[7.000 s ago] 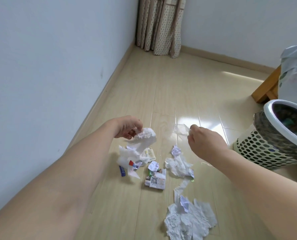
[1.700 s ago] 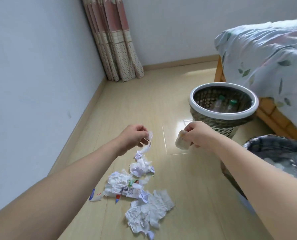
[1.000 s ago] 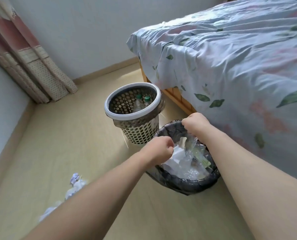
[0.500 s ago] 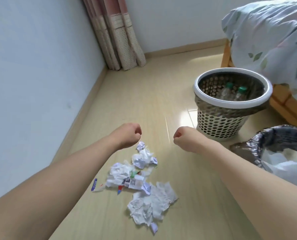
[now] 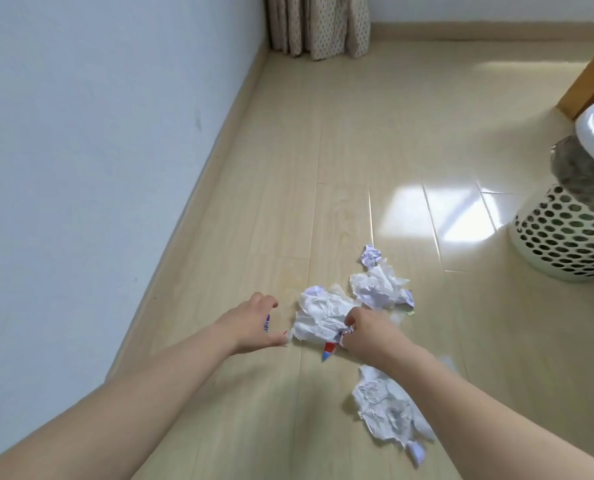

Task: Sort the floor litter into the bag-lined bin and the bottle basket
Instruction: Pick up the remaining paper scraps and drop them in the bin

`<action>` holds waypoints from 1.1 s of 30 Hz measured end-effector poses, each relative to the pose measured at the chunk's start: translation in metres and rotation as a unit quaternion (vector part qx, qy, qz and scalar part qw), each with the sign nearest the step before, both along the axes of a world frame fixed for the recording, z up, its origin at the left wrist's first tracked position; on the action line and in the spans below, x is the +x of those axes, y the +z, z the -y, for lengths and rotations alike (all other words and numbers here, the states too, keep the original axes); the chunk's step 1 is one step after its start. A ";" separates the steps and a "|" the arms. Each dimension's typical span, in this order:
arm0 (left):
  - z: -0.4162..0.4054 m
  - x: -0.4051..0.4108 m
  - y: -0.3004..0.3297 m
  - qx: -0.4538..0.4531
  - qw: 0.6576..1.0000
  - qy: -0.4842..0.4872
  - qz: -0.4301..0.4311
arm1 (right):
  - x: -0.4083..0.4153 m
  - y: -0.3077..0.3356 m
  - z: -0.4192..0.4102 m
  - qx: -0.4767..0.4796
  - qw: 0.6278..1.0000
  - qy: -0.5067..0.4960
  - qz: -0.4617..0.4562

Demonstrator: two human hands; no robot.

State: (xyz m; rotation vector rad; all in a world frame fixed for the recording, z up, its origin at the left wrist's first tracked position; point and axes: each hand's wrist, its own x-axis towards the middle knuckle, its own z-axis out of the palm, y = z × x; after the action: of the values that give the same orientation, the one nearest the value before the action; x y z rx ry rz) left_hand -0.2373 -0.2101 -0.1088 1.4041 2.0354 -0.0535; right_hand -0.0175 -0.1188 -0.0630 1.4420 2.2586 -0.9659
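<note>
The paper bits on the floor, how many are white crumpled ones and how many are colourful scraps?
White crumpled papers: 4
Colourful scraps: 2, a red-and-blue one and a blue-printed one under the left hand
Total: 6

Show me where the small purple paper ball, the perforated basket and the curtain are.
Purple paper ball [image 5: 371, 255]: head view, middle of the crumpled ball.
Basket [image 5: 565, 233]: head view, its perforated side wall.
Curtain [image 5: 318, 26]: head view, lower folds near the floor.
</note>
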 end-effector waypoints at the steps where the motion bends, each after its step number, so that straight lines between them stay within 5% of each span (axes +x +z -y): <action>1: 0.006 -0.002 -0.014 0.015 1.000 -0.023 -0.002 | -0.003 -0.005 0.000 0.007 1.000 -0.007 0.017; 4: 0.023 0.005 -0.053 0.193 0.971 -0.092 -0.107 | 0.004 -0.011 -0.002 0.017 0.998 -0.038 0.052; 8: 0.030 0.012 -0.074 0.314 0.940 -0.090 -0.098 | 0.009 -0.023 0.011 0.055 0.995 -0.046 0.065; 13: 0.024 0.003 -0.066 0.316 0.944 0.032 0.091 | -0.012 -0.042 0.049 0.028 0.997 -0.069 0.031; 17: 0.028 -0.004 -0.049 0.263 0.906 0.227 0.240 | -0.037 -0.057 0.072 0.012 0.999 -0.041 0.001; 20: 0.045 -0.030 -0.061 0.282 0.923 0.235 0.113 | -0.060 -0.061 0.082 -0.006 0.999 -0.035 -0.014; 24: 0.056 -0.050 -0.080 0.353 0.928 0.110 -0.043 | -0.093 -0.061 0.087 -0.006 0.999 -0.018 -0.042; 33: 0.050 -0.053 -0.091 0.366 0.920 0.066 -0.126 | -0.126 -0.076 0.090 0.000 0.998 -0.054 -0.035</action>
State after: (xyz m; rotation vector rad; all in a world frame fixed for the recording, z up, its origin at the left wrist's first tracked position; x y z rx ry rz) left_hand -0.2904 -0.2602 -0.1994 1.7462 2.4965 0.6875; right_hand -0.1440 -0.2083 -0.1386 1.5671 2.2487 -1.0645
